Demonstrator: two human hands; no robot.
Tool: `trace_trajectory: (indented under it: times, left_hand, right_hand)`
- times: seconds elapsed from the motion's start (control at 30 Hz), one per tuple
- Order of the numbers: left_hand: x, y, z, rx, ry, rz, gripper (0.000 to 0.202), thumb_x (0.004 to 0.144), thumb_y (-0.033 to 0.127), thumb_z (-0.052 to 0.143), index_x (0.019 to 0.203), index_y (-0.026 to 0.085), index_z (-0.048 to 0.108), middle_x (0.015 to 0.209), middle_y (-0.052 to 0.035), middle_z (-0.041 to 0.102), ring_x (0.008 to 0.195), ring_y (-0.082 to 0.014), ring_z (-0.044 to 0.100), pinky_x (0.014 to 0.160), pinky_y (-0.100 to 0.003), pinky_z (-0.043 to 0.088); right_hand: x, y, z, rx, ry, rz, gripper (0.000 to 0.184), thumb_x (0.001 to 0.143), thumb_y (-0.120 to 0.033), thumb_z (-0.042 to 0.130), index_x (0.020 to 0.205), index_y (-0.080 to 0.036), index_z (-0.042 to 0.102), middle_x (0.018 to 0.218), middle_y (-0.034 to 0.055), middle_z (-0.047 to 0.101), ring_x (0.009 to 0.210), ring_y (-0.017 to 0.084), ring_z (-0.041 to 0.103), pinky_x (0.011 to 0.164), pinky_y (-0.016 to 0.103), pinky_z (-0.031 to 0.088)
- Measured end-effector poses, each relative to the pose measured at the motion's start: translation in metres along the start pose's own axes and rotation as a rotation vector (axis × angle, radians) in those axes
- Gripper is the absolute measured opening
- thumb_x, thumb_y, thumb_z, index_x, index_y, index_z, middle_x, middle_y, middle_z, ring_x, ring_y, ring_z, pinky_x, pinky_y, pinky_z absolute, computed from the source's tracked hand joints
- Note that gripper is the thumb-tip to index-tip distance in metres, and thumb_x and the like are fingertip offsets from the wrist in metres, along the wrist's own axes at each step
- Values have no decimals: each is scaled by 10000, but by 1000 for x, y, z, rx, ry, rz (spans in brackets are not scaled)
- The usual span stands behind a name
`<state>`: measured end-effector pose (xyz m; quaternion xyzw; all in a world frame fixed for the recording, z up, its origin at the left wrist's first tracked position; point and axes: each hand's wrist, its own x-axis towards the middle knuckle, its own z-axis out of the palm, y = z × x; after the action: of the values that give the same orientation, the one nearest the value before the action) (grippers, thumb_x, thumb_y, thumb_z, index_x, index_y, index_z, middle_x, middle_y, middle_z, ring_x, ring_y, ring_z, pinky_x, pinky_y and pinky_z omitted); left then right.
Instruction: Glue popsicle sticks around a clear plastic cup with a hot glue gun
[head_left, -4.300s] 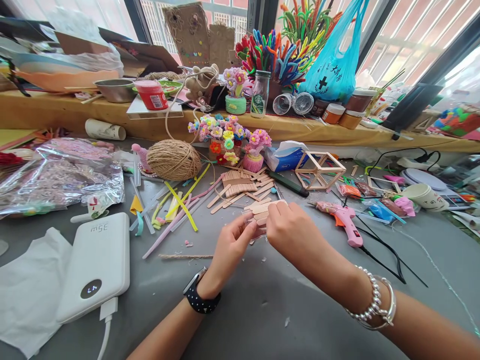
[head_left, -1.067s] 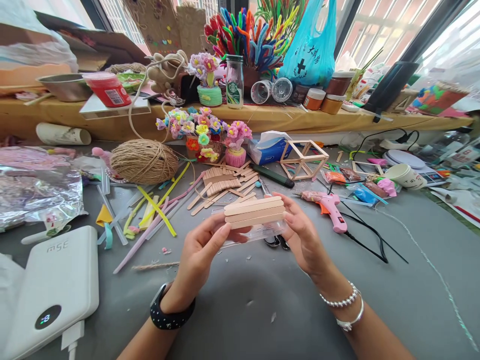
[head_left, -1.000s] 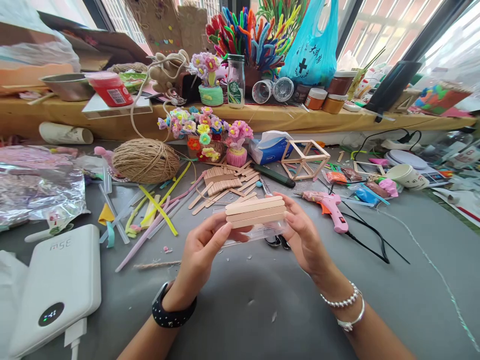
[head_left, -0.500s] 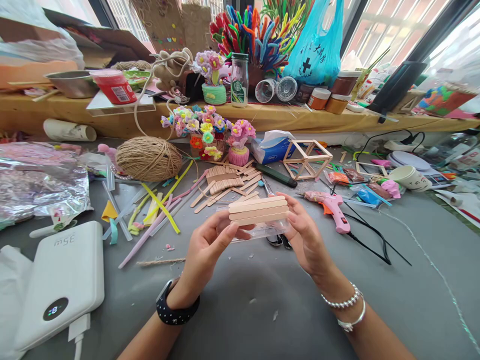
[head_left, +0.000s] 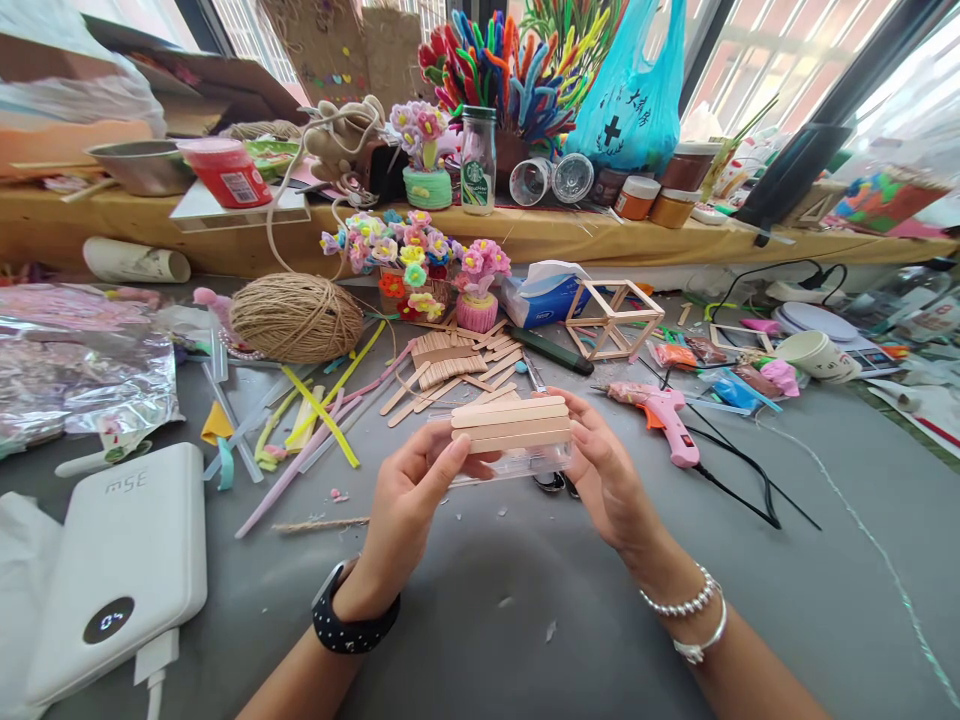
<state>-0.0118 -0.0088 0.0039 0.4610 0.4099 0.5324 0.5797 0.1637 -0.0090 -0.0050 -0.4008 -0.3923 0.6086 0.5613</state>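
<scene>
Between my two hands, above the table, is a small clear plastic box with several pale popsicle sticks lying side by side along it. My left hand grips the left end, thumb at the lower stick and fingers behind. My right hand closes on the right end, its thumb and fingertips at the stick ends. Beyond the box lies a heap of loose popsicle sticks. Dark scissors handles show partly from under the box.
To the right lies a pink glue gun with a black cord. A stick-built cube frame, a twine ball and a pink flower pot stand at the back. A white power bank sits at the left.
Both hands have shifted very slightly left with the box and sticks, which tilt a little differently. The grip is the same.
</scene>
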Motion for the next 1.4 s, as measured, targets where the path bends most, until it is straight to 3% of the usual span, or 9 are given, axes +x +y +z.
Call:
trace_trajectory:
  times: [0.33, 0.57, 0.83, 1.27, 1.4]
  left_hand:
    - [0, 0, 1, -23, 18, -3, 153, 790, 267, 561, 897, 182, 628, 780, -1, 667, 659, -139, 631, 649, -240, 486]
    - [0, 0, 1, -7, 38, 7, 170, 782, 277, 561, 889, 164, 629, 776, -18, 664, 653, -160, 633, 648, -272, 490]
    - [0, -1, 1, -23, 24, 10, 141, 788, 268, 562, 878, 180, 626, 813, -5, 687, 676, -148, 649, 652, -245, 490]
    - [1, -3, -1, -36, 17, 4, 255, 806, 360, 514, 911, 158, 628, 846, -46, 705, 744, -202, 664, 666, -288, 493]
    - [0, 1, 4, -46, 26, 20, 228, 725, 304, 631, 904, 164, 620, 795, -25, 703, 672, -175, 660, 634, -270, 508]
  right_hand:
    - [0, 2, 2, -26, 2, -14, 406, 753, -427, 543, 1123, -277, 474, 1233, 38, 475, 1133, 230, 438, 909, 409, 401]
    - [-2, 1, 4, -86, 9, -88, 369, 787, -399, 512, 1128, -266, 465, 1227, 35, 481, 1165, 211, 417, 980, 401, 343]
    - [-2, 2, 4, -94, -3, -108, 335, 811, -371, 497, 1128, -274, 448, 1230, 34, 472, 1173, 207, 414, 975, 395, 355]
    - [-2, 3, 3, -98, 26, -113, 334, 807, -395, 495, 1116, -275, 457, 1237, 25, 479, 1142, 205, 441, 967, 384, 360]
    - [-3, 5, 3, -104, 32, -119, 316, 817, -394, 479, 1111, -279, 465, 1240, 19, 471, 1150, 207, 429, 975, 388, 339]
